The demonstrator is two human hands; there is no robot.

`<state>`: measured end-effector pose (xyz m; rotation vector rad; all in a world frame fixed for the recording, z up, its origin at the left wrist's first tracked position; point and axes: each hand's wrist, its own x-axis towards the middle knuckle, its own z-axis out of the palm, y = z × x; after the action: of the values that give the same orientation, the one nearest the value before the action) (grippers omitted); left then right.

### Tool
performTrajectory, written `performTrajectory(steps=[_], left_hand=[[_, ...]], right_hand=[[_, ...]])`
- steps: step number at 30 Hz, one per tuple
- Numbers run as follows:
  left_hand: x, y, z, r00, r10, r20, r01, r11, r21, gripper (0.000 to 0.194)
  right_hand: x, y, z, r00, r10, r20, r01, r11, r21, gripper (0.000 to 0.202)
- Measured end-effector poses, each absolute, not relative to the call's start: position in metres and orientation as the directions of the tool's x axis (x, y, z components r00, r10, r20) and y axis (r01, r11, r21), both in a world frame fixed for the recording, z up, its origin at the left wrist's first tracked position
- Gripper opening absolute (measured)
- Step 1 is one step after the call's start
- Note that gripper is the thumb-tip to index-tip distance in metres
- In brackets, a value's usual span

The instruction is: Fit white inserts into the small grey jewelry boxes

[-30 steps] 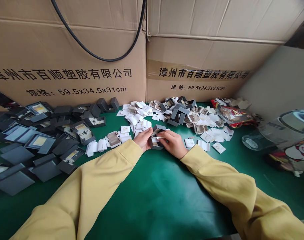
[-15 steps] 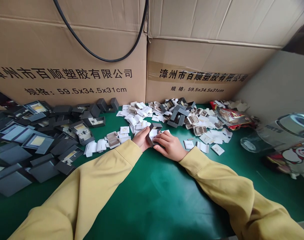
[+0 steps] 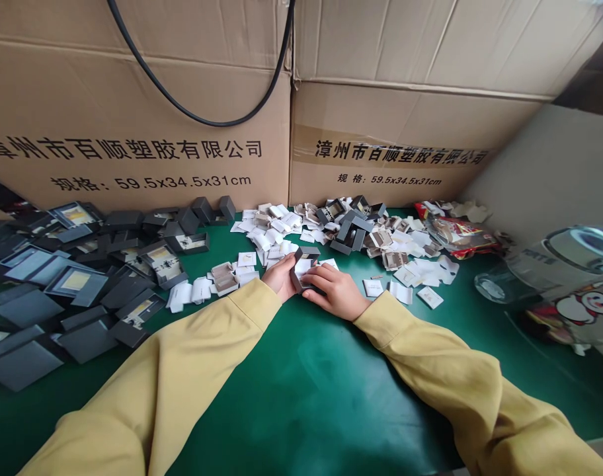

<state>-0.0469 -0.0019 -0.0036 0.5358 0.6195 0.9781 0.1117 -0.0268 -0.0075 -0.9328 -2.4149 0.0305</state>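
Observation:
My left hand (image 3: pixel 280 277) is wrapped round the left side of a small dark grey box (image 3: pixel 309 252), held tilted just above the green table. A white insert (image 3: pixel 303 266) shows inside the box. From the right, my right hand (image 3: pixel 340 291) reaches over the rim with curled fingers closed at the insert; its fingertips are partly hidden. Directly behind the box lie loose white paper pieces (image 3: pixel 276 252). Left of my left hand are a beige-grey insert tray (image 3: pixel 225 277) and folded white cards (image 3: pixel 201 288).
Many dark grey boxes (image 3: pixel 86 337) are heaped on the left of the green table (image 3: pixel 291 396). More boxes (image 3: pixel 352 231) and white inserts lie at the back right, near a red snack packet (image 3: pixel 463 237) and a clear cup (image 3: pixel 524 274). Cartons (image 3: pixel 182 86) wall the back; a black cable (image 3: pixel 222 123) hangs there.
My right fingers have shifted slightly inside the box, and more of the white insert shows. My left hand keeps its hold on the box. The view has moved very slightly.

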Motion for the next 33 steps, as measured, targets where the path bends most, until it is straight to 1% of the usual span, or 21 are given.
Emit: performTrajectory(steps=[4,7,11,16,20,24,26,29,31,33], left_hand=[[-0.048,-0.002,-0.008,0.442,0.873,-0.209,-0.584,0.456,0.672,0.024],[-0.048,-0.003,-0.012,0.47,0.859,-0.203,-0.557,0.467,0.687,0.022],[-0.049,-0.008,-0.013,0.507,0.842,-0.184,-0.481,0.454,0.75,0.029],[-0.049,-0.01,-0.014,0.527,0.841,-0.123,-0.386,0.366,0.847,0.041],[-0.05,-0.01,-0.018,0.546,0.833,-0.087,-0.287,0.284,0.915,0.049],[-0.05,-0.013,-0.019,0.506,0.861,-0.058,-0.215,0.191,0.958,0.051],[-0.049,-0.014,-0.019,0.475,0.878,-0.06,-0.2,0.175,0.964,0.05],[-0.048,-0.014,-0.019,0.439,0.892,-0.104,-0.214,0.216,0.953,0.049],[-0.046,-0.014,-0.018,0.427,0.895,-0.131,-0.249,0.256,0.934,0.046],[-0.045,-0.014,-0.017,0.418,0.897,-0.145,-0.299,0.287,0.91,0.042]], right_hand=[[0.113,-0.028,-0.01,-0.477,0.64,0.602,0.647,0.72,-0.252,0.024],[0.113,-0.027,-0.012,-0.407,0.665,0.626,0.704,0.665,-0.25,0.022],[0.112,-0.025,-0.015,-0.408,0.681,0.609,0.789,0.599,-0.141,0.022],[0.113,-0.026,-0.013,-0.478,0.629,0.613,0.81,0.585,0.032,0.019],[0.112,-0.026,-0.012,-0.506,0.597,0.623,0.803,0.589,0.089,0.018],[0.112,-0.024,-0.011,-0.516,0.568,0.641,0.8,0.586,0.125,0.02],[0.113,-0.023,-0.01,-0.53,0.563,0.634,0.792,0.597,0.132,0.022],[0.114,-0.021,-0.01,-0.546,0.571,0.613,0.775,0.622,0.111,0.023],[0.114,-0.02,-0.01,-0.548,0.577,0.606,0.766,0.638,0.086,0.022],[0.115,-0.02,-0.011,-0.54,0.586,0.604,0.753,0.657,0.036,0.022]])
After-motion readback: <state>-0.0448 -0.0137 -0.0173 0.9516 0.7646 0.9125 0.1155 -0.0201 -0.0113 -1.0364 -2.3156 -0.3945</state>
